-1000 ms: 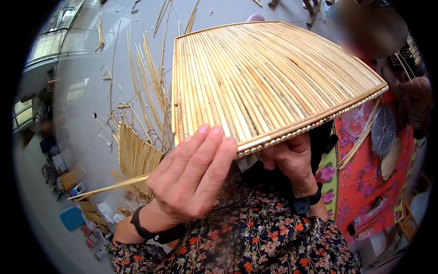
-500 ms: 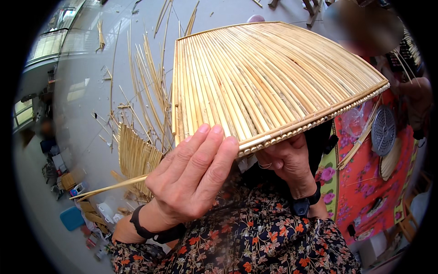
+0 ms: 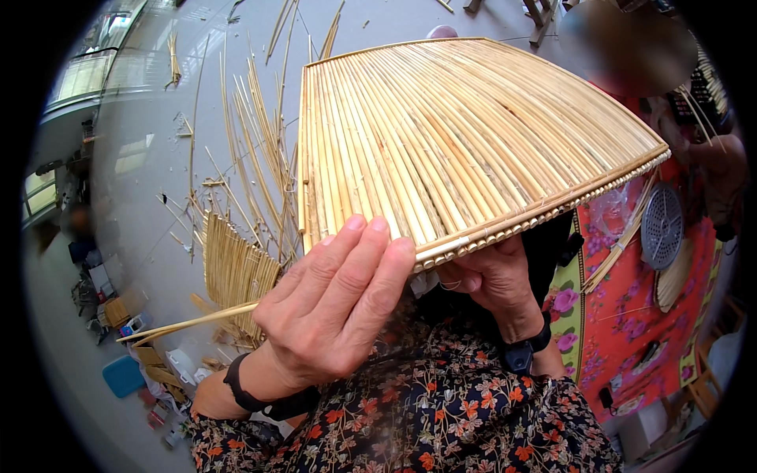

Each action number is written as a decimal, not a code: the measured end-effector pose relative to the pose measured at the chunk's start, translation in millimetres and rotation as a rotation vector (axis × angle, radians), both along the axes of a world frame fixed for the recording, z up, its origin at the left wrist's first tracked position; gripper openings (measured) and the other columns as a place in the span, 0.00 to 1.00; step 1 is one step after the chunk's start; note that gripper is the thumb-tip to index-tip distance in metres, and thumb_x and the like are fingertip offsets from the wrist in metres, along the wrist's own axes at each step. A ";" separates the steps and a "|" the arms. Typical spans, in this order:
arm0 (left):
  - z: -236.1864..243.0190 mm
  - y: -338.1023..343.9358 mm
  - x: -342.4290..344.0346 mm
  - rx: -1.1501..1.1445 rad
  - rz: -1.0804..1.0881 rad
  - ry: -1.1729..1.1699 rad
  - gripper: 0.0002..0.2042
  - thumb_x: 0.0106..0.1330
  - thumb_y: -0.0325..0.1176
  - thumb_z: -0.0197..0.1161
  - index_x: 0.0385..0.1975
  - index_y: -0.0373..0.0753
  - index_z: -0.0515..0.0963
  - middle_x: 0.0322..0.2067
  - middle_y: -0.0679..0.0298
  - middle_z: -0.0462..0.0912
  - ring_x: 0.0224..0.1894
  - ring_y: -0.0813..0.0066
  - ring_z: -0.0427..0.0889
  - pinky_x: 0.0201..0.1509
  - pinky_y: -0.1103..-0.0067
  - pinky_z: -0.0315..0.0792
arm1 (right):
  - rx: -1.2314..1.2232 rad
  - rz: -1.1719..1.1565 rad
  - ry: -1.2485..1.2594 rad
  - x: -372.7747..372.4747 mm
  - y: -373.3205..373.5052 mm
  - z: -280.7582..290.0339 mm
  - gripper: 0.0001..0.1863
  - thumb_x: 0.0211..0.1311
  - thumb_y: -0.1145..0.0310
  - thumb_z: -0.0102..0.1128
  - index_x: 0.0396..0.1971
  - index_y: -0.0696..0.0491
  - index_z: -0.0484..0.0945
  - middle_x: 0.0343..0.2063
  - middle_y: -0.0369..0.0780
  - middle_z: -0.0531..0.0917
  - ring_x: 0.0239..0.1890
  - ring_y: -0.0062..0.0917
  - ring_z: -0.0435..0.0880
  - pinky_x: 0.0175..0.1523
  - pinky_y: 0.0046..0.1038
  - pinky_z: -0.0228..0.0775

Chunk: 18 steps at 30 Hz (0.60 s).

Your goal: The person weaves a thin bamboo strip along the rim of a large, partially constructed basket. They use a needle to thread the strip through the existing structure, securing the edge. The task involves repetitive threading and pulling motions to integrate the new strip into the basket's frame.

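A large panel of pale reed stalks (image 3: 410, 142), laid side by side and bound along the rim, spreads out in front of me, wide and slightly curved. At its near left corner, my left hand (image 3: 335, 303) presses its fingers flat on top of the stalks; its thumb is hidden. Under the near edge is my right hand (image 3: 497, 284), fingers curled, its tips partly covered by the panel. What those fingers pinch does not show. Two long thin stalks (image 3: 189, 322) stick out leftward from behind my left hand.
Loose reeds (image 3: 256, 134) and a smaller reed panel (image 3: 236, 260) lie on the grey floor at left. To the right, a red flowered cloth (image 3: 623, 331) bears a grey perforated disc (image 3: 662, 225) and a stalk bundle (image 3: 619, 244). Another person's hand (image 3: 717, 165) shows at far right.
The panel's right end has dipped or shifted very slightly leftward. Both hands keep nearly the same places at the near edge.
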State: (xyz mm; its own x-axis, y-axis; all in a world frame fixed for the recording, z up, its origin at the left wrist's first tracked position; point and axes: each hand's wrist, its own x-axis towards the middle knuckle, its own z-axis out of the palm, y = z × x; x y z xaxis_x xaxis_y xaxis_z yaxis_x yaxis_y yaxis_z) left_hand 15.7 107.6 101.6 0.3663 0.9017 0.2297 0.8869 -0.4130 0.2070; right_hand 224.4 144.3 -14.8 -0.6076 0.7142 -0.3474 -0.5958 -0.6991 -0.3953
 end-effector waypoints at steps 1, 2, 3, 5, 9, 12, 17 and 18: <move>-0.4 -0.2 0.0 0.001 -0.001 0.001 0.13 0.65 0.20 0.72 0.49 0.30 0.89 0.45 0.47 0.92 0.49 0.51 0.94 0.52 0.67 0.90 | 0.006 0.003 0.018 0.7 0.1 -1.1 0.09 0.75 0.77 0.67 0.51 0.57 0.83 0.26 0.35 0.82 0.18 0.16 0.73 0.24 0.22 0.65; -0.7 -0.9 0.6 0.002 0.002 0.001 0.13 0.65 0.20 0.72 0.49 0.30 0.89 0.45 0.47 0.92 0.49 0.51 0.94 0.52 0.67 0.90 | 0.010 0.015 -0.021 2.3 0.0 -1.5 0.09 0.75 0.77 0.67 0.51 0.57 0.83 0.26 0.35 0.82 0.19 0.16 0.73 0.25 0.22 0.65; -1.1 -1.7 1.2 0.003 0.004 0.000 0.13 0.65 0.20 0.72 0.49 0.30 0.89 0.45 0.47 0.92 0.49 0.51 0.94 0.52 0.67 0.90 | 0.015 0.027 -0.060 4.0 -0.1 -2.0 0.09 0.75 0.77 0.68 0.51 0.57 0.84 0.26 0.34 0.82 0.20 0.16 0.73 0.25 0.22 0.65; -1.9 -2.9 1.6 0.004 0.006 0.000 0.13 0.64 0.20 0.72 0.49 0.31 0.89 0.45 0.47 0.92 0.49 0.51 0.94 0.52 0.67 0.90 | 0.021 0.038 -0.117 7.2 -2.4 -5.6 0.09 0.74 0.77 0.68 0.51 0.56 0.84 0.27 0.33 0.82 0.21 0.15 0.74 0.26 0.22 0.65; -3.9 -6.1 -1.2 0.008 0.007 -0.003 0.13 0.65 0.20 0.72 0.49 0.31 0.88 0.45 0.48 0.92 0.49 0.51 0.94 0.52 0.67 0.90 | 0.070 0.063 -0.211 13.3 -11.7 -23.1 0.10 0.74 0.78 0.69 0.51 0.55 0.86 0.28 0.31 0.83 0.24 0.14 0.75 0.27 0.22 0.65; -3.7 -5.2 -2.1 0.014 0.000 -0.005 0.13 0.65 0.21 0.72 0.49 0.31 0.88 0.44 0.48 0.92 0.48 0.51 0.94 0.52 0.67 0.90 | 0.096 0.063 -0.229 14.0 -11.7 -24.0 0.10 0.73 0.79 0.69 0.51 0.56 0.86 0.27 0.31 0.83 0.24 0.14 0.76 0.28 0.22 0.66; -7.3 -3.9 -3.5 0.037 0.008 -0.017 0.13 0.64 0.21 0.74 0.49 0.31 0.88 0.44 0.48 0.92 0.47 0.52 0.94 0.51 0.67 0.91 | 0.244 -0.056 -0.183 4.9 -9.1 -20.2 0.08 0.75 0.78 0.68 0.49 0.57 0.88 0.27 0.34 0.85 0.25 0.16 0.80 0.29 0.22 0.70; -7.0 -3.5 -3.7 0.037 0.013 -0.025 0.14 0.63 0.20 0.74 0.49 0.31 0.88 0.44 0.48 0.92 0.47 0.52 0.95 0.51 0.67 0.91 | 0.224 -0.076 -0.184 1.5 -9.3 -14.2 0.07 0.75 0.78 0.67 0.49 0.57 0.88 0.28 0.35 0.85 0.25 0.17 0.81 0.29 0.22 0.71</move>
State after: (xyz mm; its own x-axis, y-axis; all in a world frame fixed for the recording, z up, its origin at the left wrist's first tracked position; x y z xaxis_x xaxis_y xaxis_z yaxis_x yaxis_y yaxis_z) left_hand 12.1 104.1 94.6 0.3481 0.8971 0.2722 0.8870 -0.4091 0.2142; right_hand 225.9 135.0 -29.0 -0.4907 0.8266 -0.2757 -0.5471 -0.5385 -0.6409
